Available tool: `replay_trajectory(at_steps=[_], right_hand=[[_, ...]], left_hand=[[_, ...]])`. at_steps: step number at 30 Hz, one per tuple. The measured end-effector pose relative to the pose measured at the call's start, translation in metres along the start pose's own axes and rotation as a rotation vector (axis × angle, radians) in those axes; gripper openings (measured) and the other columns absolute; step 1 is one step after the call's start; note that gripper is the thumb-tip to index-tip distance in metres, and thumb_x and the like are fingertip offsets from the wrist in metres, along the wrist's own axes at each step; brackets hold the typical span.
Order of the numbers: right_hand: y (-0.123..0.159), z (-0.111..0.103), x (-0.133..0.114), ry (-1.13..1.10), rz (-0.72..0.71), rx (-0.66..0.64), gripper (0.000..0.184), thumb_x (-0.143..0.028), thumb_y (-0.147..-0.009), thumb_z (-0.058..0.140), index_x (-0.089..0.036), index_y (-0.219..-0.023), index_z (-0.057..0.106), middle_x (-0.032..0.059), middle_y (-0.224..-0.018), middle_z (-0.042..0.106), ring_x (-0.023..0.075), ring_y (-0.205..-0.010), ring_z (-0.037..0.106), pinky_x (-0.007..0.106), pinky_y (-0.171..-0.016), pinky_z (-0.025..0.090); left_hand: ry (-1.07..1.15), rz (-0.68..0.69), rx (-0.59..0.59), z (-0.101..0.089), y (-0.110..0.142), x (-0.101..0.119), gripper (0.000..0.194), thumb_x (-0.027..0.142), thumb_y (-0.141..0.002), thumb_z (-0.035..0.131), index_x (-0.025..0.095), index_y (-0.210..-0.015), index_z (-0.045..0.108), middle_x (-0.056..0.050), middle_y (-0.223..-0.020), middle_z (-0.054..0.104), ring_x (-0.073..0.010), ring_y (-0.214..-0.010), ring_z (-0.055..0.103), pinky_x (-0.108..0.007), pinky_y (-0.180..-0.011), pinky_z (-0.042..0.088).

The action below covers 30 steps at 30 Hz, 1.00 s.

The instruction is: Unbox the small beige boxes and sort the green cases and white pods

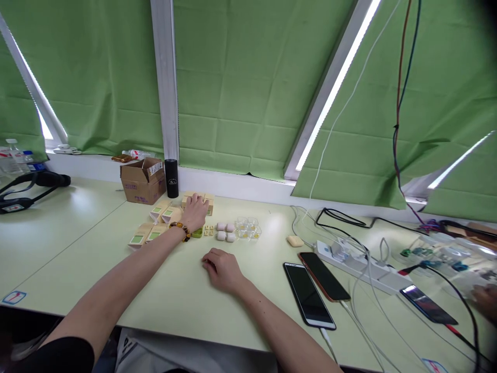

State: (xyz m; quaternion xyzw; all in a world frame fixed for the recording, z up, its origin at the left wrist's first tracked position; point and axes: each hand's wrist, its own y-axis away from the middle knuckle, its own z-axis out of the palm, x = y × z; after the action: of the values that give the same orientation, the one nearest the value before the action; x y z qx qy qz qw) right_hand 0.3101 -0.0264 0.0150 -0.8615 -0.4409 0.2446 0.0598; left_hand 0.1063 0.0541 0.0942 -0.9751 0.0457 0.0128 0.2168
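My left hand (196, 211), with a beaded bracelet (182, 228) on its wrist, reaches over a group of small kraft paper boxes (190, 197) at the back of the table. Its fingers and thumb bend down around a box that the hand largely covers. My right hand (223, 269) rests on the table nearer to me, fingers curled in, with nothing visible in them. More windowed kraft boxes (136, 239) stand left of my left wrist. To its right lie a green tray (198, 232), tiny yellowish pieces (208, 230), pale pink marshmallow-like cylinders (225, 232) and clear cups (248, 228).
An open carton (143, 181) and a black bottle (171, 178) stand at the back left. Two phones (309, 295) (324, 276), a power strip (361, 269) and loose cables fill the right side. A beige block (295, 241) lies nearby. Another person's hand (485, 300) shows at the right edge.
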Motion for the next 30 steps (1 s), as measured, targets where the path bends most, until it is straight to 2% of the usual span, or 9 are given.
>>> replay_trajectory(at_steps=[6, 12, 16, 19, 22, 25, 28, 30], right_hand=[[0.000, 0.000, 0.000, 0.001, 0.001, 0.002, 0.019, -0.020, -0.096, 0.058, -0.026, -0.109, 0.071, 0.0026, -0.106, 0.075, 0.0181, -0.095, 0.069, 0.027, -0.075, 0.047], [0.000, 0.000, 0.000, 0.005, -0.001, -0.002, 0.018, -0.020, -0.097, 0.059, -0.026, -0.109, 0.071, 0.0027, -0.106, 0.074, 0.0183, -0.096, 0.069, 0.027, -0.075, 0.046], [0.000, -0.002, -0.002, 0.004, 0.004, -0.004, 0.019, -0.020, -0.096, 0.059, -0.026, -0.109, 0.071, 0.0029, -0.106, 0.075, 0.0187, -0.095, 0.068, 0.027, -0.073, 0.046], [-0.001, -0.003, -0.003, 0.003, 0.005, -0.003, 0.019, -0.020, -0.096, 0.059, -0.026, -0.108, 0.072, 0.0028, -0.105, 0.075, 0.0189, -0.095, 0.069, 0.027, -0.073, 0.046], [0.000, -0.003, -0.002, -0.018, 0.002, 0.018, 0.020, -0.019, -0.096, 0.058, -0.025, -0.109, 0.071, 0.0033, -0.106, 0.074, 0.0188, -0.095, 0.069, 0.027, -0.075, 0.047], [0.000, -0.002, 0.001, -0.079, 0.002, 0.062, 0.022, -0.017, -0.095, 0.056, -0.024, -0.110, 0.070, 0.0044, -0.108, 0.073, 0.0175, -0.091, 0.068, 0.027, -0.076, 0.049], [-0.001, -0.002, 0.006, -0.198, 0.045, 0.150, 0.022, -0.015, -0.093, 0.055, -0.023, -0.107, 0.070, 0.0046, -0.102, 0.072, 0.0167, -0.086, 0.067, 0.028, -0.077, 0.051], [-0.004, -0.001, 0.010, -0.331, 0.109, 0.245, 0.019, -0.019, -0.093, 0.055, -0.022, -0.104, 0.070, 0.0047, -0.095, 0.072, 0.0166, -0.080, 0.066, 0.028, -0.074, 0.052]], left_hand=[[0.004, -0.037, -0.014, 0.034, -0.022, 0.000, 0.053, 0.007, -0.077, 0.057, 0.015, -0.130, 0.056, -0.021, -0.132, 0.054, -0.0373, -0.131, 0.037, -0.053, -0.106, 0.031], [0.087, 0.008, -0.010, 0.040, -0.030, -0.003, 0.039, 0.003, -0.076, 0.057, 0.017, -0.112, 0.059, -0.019, -0.136, 0.055, -0.0347, -0.141, 0.031, -0.054, -0.113, 0.026], [0.204, 0.006, -0.002, 0.037, -0.030, -0.005, 0.034, 0.001, -0.076, 0.059, 0.018, -0.106, 0.057, -0.017, -0.117, 0.064, -0.0350, -0.135, 0.038, -0.056, -0.113, 0.026], [0.329, -0.012, 0.033, 0.031, -0.029, -0.007, 0.031, 0.002, -0.077, 0.062, 0.018, -0.102, 0.055, -0.015, -0.112, 0.065, -0.0343, -0.132, 0.042, -0.055, -0.114, 0.028], [0.488, -0.059, 0.082, 0.023, -0.029, -0.008, 0.029, 0.010, -0.084, 0.064, 0.019, -0.108, 0.050, -0.014, -0.116, 0.062, -0.0315, -0.125, 0.050, -0.051, -0.109, 0.039], [0.679, -0.109, 0.117, 0.009, -0.026, -0.008, 0.031, 0.025, -0.095, 0.060, 0.020, -0.119, 0.040, -0.014, -0.124, 0.059, -0.0243, -0.111, 0.062, -0.043, -0.095, 0.052], [0.950, -0.130, 0.135, -0.007, -0.008, -0.005, 0.032, 0.041, -0.101, 0.053, 0.022, -0.119, 0.034, -0.012, -0.122, 0.061, -0.0186, -0.101, 0.068, -0.037, -0.086, 0.058], [1.372, -0.128, 0.098, -0.016, 0.015, -0.002, 0.043, 0.054, -0.095, 0.061, 0.024, -0.113, 0.036, -0.008, -0.113, 0.064, -0.0193, -0.099, 0.069, -0.037, -0.084, 0.059]])
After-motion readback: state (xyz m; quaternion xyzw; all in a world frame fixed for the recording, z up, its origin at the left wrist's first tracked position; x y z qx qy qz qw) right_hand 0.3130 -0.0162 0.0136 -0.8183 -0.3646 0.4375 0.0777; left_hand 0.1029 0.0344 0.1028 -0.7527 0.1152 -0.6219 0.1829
